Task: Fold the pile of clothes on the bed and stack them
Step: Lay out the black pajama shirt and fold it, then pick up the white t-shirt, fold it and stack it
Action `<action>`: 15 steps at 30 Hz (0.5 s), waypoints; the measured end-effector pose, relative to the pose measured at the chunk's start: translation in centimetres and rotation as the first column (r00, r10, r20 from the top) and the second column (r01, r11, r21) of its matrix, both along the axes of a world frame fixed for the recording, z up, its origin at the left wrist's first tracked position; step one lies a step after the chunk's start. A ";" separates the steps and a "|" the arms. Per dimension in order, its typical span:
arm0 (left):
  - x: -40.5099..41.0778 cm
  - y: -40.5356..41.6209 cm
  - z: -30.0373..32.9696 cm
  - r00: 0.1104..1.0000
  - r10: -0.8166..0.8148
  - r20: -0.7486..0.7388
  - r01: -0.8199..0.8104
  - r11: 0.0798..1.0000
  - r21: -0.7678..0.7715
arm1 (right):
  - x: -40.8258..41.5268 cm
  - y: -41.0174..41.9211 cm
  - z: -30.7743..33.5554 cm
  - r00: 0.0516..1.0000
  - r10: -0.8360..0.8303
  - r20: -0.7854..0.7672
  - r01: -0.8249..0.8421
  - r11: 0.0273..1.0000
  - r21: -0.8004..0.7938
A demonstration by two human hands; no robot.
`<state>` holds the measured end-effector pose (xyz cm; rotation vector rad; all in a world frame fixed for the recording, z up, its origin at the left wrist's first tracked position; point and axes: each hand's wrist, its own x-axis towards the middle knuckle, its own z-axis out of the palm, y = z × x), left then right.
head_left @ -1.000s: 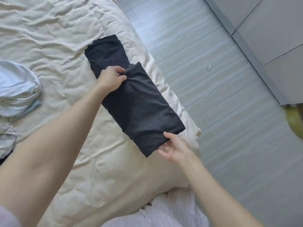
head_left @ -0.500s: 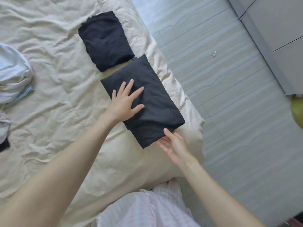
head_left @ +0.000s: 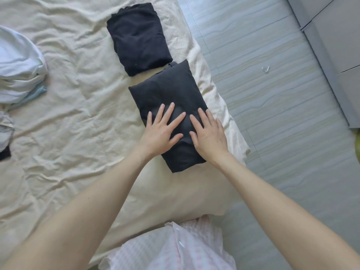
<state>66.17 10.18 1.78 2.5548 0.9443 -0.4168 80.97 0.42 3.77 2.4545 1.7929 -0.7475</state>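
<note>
Your left hand and right hand lie flat, fingers spread, on soft dark folded garment at crumpled cream bed edge. Second dark fold just beyond garment. Pale clothes pile cut off, far left of garment.

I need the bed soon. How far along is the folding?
Done: one folded dark garment lies on the bed. In hand: left hand and right hand press flat a second dark folded garment. Left: stacking them, and the pale clothes pile.
</note>
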 end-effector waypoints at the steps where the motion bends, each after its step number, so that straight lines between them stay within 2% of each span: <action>1: -0.4 -0.5 0.2 0.999 0.035 0.013 -0.035 0.999 -0.016 | 0.2 0.0 -0.6 1.000 0.029 0.009 -0.028 0.997 -0.068; 3: -1.2 -1.5 0.6 0.992 0.123 0.029 -0.121 0.990 -0.077 | 0.0 -0.1 -0.7 1.000 0.016 -0.002 -0.016 0.997 -0.071; 8: -4.1 -3.4 3.4 0.919 0.392 0.039 -0.375 0.901 -0.216 | -2.1 -0.9 2.5 0.998 0.011 -0.058 -0.004 0.993 0.114; 13: -10.3 -7.1 7.7 0.855 0.512 0.085 -0.496 0.854 -0.158 | -6.0 -2.3 6.0 0.993 0.117 -0.032 -0.113 0.988 0.104; 15: -13.8 -8.6 9.5 0.806 0.586 0.081 -0.573 0.808 -0.137 | -8.3 -2.4 7.7 0.984 0.176 -0.028 -0.171 0.978 0.118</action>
